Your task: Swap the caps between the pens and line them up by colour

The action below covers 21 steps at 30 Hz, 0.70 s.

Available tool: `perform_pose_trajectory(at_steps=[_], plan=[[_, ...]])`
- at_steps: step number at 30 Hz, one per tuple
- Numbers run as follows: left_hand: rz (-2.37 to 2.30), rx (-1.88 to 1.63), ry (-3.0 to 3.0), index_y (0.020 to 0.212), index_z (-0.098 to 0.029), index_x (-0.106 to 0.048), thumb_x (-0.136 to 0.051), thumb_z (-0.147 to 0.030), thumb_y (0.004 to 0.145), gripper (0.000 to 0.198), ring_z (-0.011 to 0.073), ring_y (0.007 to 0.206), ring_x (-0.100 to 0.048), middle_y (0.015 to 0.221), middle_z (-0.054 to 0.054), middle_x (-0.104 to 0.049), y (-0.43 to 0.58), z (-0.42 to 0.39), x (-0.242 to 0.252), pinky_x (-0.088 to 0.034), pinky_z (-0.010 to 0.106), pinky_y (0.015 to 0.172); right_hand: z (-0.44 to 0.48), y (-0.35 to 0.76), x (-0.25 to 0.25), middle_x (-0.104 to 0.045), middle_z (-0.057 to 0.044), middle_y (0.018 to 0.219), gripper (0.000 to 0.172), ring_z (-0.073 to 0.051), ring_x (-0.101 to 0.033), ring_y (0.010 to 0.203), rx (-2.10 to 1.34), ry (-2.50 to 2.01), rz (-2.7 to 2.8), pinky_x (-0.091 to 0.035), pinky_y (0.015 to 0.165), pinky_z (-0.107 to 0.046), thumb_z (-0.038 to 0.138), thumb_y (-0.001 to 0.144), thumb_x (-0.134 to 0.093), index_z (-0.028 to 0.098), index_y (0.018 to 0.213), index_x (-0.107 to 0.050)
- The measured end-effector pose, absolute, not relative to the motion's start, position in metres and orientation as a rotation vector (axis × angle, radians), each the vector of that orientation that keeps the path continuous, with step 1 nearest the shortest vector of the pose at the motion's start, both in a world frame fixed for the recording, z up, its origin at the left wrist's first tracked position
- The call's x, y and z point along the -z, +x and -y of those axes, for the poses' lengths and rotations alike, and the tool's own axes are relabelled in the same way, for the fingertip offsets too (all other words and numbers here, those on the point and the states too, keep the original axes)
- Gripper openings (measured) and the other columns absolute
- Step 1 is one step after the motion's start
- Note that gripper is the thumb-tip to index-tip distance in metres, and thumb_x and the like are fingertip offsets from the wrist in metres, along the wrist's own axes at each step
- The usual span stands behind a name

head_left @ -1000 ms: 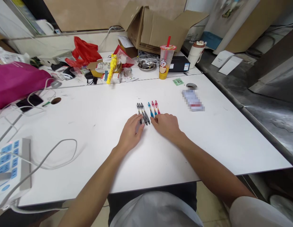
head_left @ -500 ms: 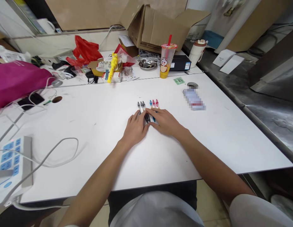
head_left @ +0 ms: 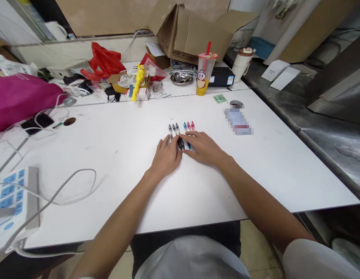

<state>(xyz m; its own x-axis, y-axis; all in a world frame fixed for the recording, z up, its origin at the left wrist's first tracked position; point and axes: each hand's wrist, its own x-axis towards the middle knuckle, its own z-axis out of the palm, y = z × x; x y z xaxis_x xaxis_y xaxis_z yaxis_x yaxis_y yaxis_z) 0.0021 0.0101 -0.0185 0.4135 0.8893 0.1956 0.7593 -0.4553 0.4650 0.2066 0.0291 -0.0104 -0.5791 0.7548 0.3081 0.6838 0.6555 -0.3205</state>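
Three dark pens [head_left: 175, 133] and three red-and-blue pens [head_left: 188, 130] lie side by side on the white table [head_left: 110, 174], tips pointing away from me. My left hand [head_left: 167, 159] rests flat over the lower ends of the dark pens. My right hand [head_left: 201, 149] lies across the lower ends of the coloured pens, with its fingertips reaching the dark pens. The two hands nearly touch. Neither hand appears to grip a pen, and the pens' lower halves are partly hidden beneath my fingers.
A blurred packet [head_left: 238, 122] and a round grey disc [head_left: 236, 103] lie to the right of the pens. A power strip [head_left: 14, 201] with a white cable sits at the left, below a magenta bag [head_left: 19, 100]. A drink cup [head_left: 205, 73] and cardboard box [head_left: 191, 37] stand beyond.
Both hands have moved forward and inward, from beside the pens' lower ends to over them. The pens now lie closer together and more parallel, and their lower ends are covered.
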Motion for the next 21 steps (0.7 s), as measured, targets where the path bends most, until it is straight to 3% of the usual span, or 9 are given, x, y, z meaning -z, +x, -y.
perform_pose_trajectory(at_steps=[5,9,13,21], plan=[[-1.433,-0.555,2.408,0.154,-0.014,-0.031,-0.046,-0.032,0.099,0.059,0.0363,0.152,-0.033,0.158,0.018,-0.045,0.002,-0.01,0.014,-0.026,0.059,0.123,-0.031,0.206,0.01,-0.066,-0.012,0.138,0.05,-0.031,-0.057,0.131,-0.181,-1.184,2.477,-0.047,0.105,-0.051,0.034,0.101,-0.056,0.024,0.149,-0.049],[-1.411,-0.613,2.365,0.152,-0.015,-0.03,-0.047,-0.035,0.101,0.058,0.0347,0.15,-0.038,0.156,0.02,-0.048,0.003,-0.011,0.013,-0.028,0.06,0.122,-0.034,0.205,0.01,-0.069,-0.015,0.133,0.049,-0.032,-0.06,0.126,-0.12,-1.202,2.472,-0.047,0.103,-0.05,0.035,0.101,-0.057,0.021,0.147,-0.052],[-1.402,-0.633,2.337,0.153,-0.014,-0.028,-0.048,-0.026,0.098,0.06,0.0348,0.151,-0.037,0.154,0.021,-0.051,0.001,-0.012,0.015,-0.027,0.061,0.122,-0.037,0.207,0.014,-0.068,-0.016,0.135,0.051,-0.032,-0.06,0.127,-0.137,-1.204,2.439,-0.047,0.103,-0.052,0.036,0.101,-0.058,0.019,0.149,-0.051],[-1.389,-0.642,2.387,0.154,-0.012,-0.03,-0.044,-0.024,0.098,0.059,0.039,0.153,-0.029,0.156,0.02,-0.048,-0.002,-0.013,0.021,-0.025,0.062,0.123,-0.038,0.208,0.014,-0.075,-0.008,0.122,0.031,-0.029,-0.064,0.115,-0.307,-1.103,2.219,-0.049,0.099,-0.05,0.034,0.104,-0.051,0.026,0.125,-0.073]])
